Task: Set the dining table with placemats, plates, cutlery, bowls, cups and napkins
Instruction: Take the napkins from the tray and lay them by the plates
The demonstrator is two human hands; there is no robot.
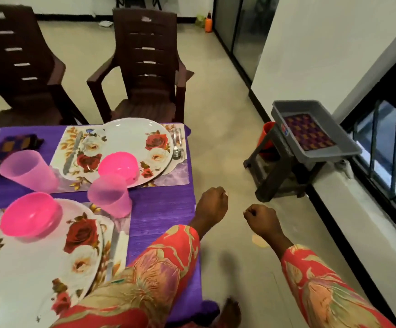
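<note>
Lying flat in the grey plastic tray, the patterned cloth napkin sits at two o'clock from both empty, curled fists, left hand and right hand, off the purple-clothed worktop.

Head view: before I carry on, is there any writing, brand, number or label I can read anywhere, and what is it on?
No text is readable in this view.
Grey tray on the stool: a small red-and-blue sticker on its inner wall, too blurred to read.
Chair backs: pale patches, nothing legible.
Plates, cups, bowls: only flower patterns or plain colour.
</note>
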